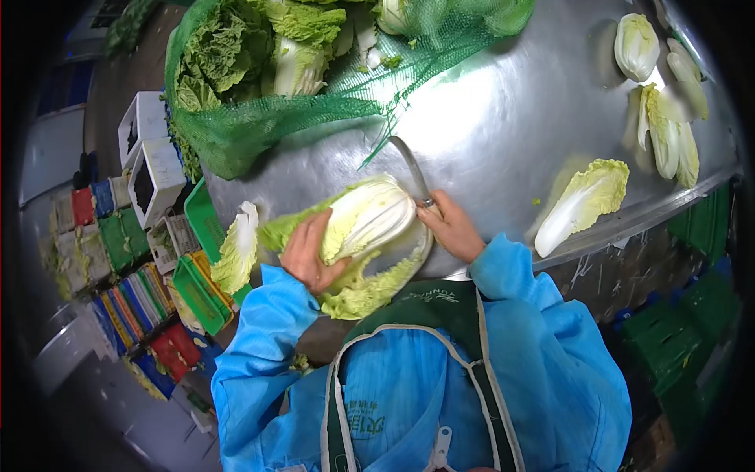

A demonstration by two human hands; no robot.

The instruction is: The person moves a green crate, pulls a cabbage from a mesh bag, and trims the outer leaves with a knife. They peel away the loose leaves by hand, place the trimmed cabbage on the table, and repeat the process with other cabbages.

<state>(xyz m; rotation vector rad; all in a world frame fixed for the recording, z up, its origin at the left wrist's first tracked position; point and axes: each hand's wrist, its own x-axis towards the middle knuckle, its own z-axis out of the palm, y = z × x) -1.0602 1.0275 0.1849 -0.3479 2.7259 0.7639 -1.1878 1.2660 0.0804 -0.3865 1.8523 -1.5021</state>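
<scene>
A napa cabbage (376, 211) lies on its side on the steel table (487, 126), close to my body, its white base toward the right. My left hand (309, 250) grips its leafy left part, thumb and fingers around the near side. In my right hand (456, 228) is the handle of a curved knife (410, 163), its hooked blade pointing up and away beside the cabbage's base. A loosened outer leaf (368, 289) hangs below the cabbage at the table edge. The right palm's underside is hidden.
A green mesh bag (271, 130) with several cabbages lies at the back left. Trimmed cabbages (637, 47) sit at the far right. Loose leaves (583, 204) lie right and left of me. Crates (200, 291) stand on the floor at left.
</scene>
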